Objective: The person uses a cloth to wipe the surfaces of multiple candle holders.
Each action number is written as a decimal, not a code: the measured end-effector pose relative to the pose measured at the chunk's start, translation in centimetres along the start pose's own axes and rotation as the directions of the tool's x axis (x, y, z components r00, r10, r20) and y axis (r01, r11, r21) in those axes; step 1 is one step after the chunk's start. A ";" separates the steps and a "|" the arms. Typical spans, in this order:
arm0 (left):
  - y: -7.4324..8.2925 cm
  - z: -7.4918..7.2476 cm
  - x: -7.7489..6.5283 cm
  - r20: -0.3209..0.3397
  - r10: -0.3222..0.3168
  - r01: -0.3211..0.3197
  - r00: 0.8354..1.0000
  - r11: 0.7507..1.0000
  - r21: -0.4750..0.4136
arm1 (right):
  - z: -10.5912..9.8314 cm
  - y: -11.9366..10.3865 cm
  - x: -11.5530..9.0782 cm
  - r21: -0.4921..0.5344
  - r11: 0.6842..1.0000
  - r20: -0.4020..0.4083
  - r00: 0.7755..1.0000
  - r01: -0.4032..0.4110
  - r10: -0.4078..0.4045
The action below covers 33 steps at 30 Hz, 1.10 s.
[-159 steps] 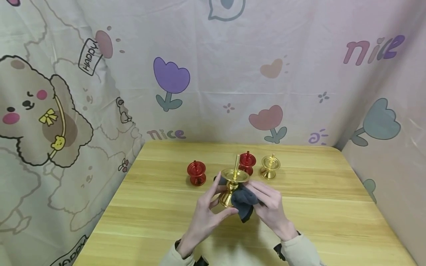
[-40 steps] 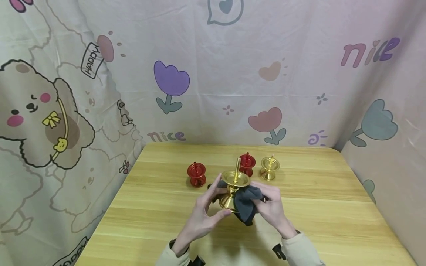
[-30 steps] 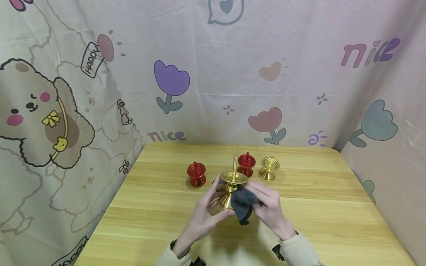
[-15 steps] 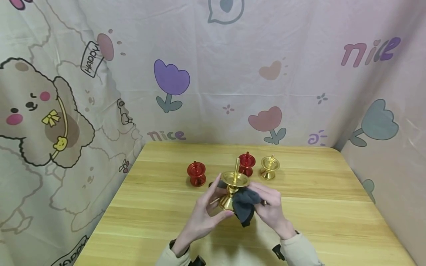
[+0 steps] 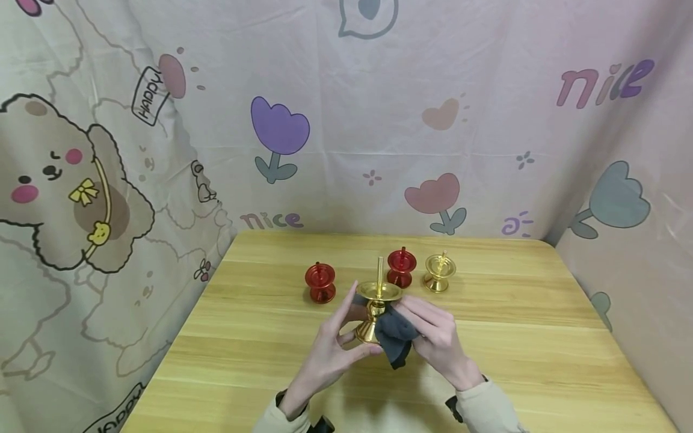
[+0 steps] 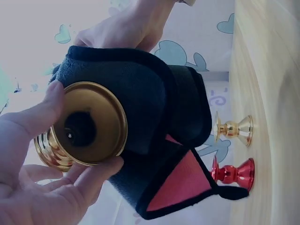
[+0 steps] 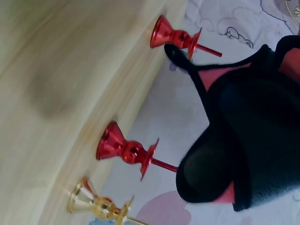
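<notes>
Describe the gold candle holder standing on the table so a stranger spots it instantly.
On the wooden table, look toward the far edge. The gold candle holder stands there, rightmost of three. It alone is gold among those standing: two red holders sit to its left, and the other gold holder is in the left grip.

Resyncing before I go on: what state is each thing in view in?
held gold candlestick: raised off the table, top end up, no candle, in the left hand
dark cloth: bunched, against the held gold candlestick, in the right hand
left red candlestick: upright on the table, no candle
right red candlestick: upright on the table, no candle
standing gold candlestick: upright on the table, no candle
</notes>
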State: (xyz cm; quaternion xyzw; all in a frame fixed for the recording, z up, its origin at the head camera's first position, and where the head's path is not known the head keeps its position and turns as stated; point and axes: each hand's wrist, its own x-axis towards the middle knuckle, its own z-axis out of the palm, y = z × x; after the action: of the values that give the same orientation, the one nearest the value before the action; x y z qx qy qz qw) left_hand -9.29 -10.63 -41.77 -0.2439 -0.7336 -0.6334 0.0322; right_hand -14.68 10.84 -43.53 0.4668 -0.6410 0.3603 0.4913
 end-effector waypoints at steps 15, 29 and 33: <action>-0.1 -0.2 0.0 0.034 0.040 -0.038 0.999 0.998 -0.051 | -0.4 0.3 -0.2 0.276 0.928 0.048 0.968 -0.251 0.247; -0.2 0.5 0.3 -0.135 -0.108 0.098 0.985 0.992 -0.079 | -1.0 -0.2 -0.2 0.206 0.964 0.210 0.970 -0.169 0.125; -0.2 0.6 0.2 -0.153 -0.083 0.073 0.985 0.995 -0.074 | -1.1 -0.5 -0.1 0.141 0.985 0.243 0.968 -0.095 0.059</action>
State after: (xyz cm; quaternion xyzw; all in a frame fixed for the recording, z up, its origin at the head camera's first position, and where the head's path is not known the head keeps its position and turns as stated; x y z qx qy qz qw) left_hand -9.44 -10.05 -42.00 -0.1655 -0.7159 -0.6760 0.0564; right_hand -13.88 11.69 -43.36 0.5173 -0.6837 0.3683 0.3597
